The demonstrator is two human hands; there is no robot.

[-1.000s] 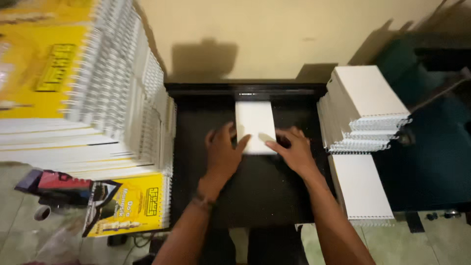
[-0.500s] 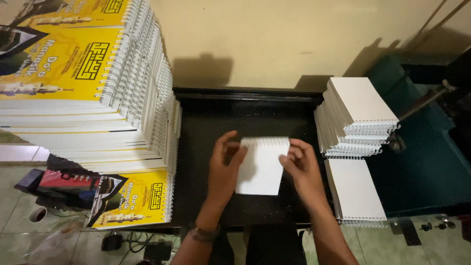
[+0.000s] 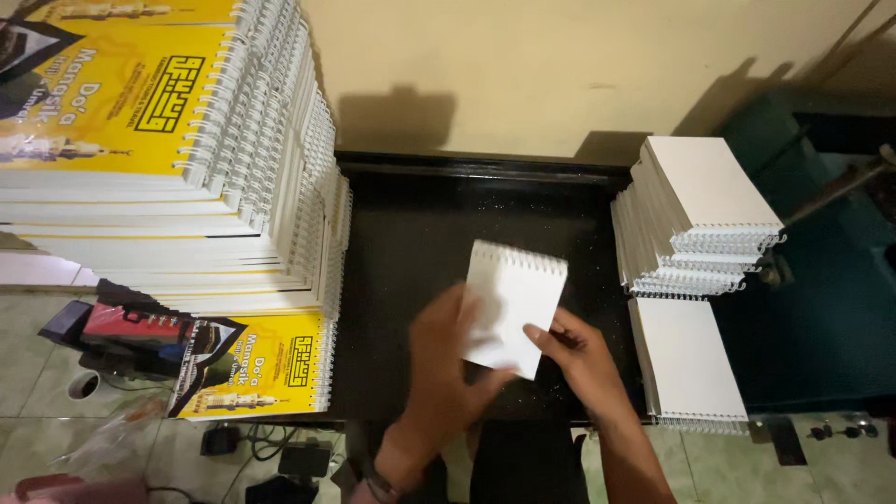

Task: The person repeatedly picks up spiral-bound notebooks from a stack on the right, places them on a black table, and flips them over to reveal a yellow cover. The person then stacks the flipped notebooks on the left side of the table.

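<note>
Both hands hold a small white spiral-bound booklet (image 3: pixel 511 308) above the black table (image 3: pixel 420 243), at frame centre: the left hand (image 3: pixel 448 359) grips its lower left side, the right hand (image 3: pixel 581 350) pinches its lower corner. It seems one finished booklet is being handled; the next move probably needs a steady grip.

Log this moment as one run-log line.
left hand: holding white spiral booklet | right hand: gripping its lower corner | booklet: lifted, tilted above black tray
</note>
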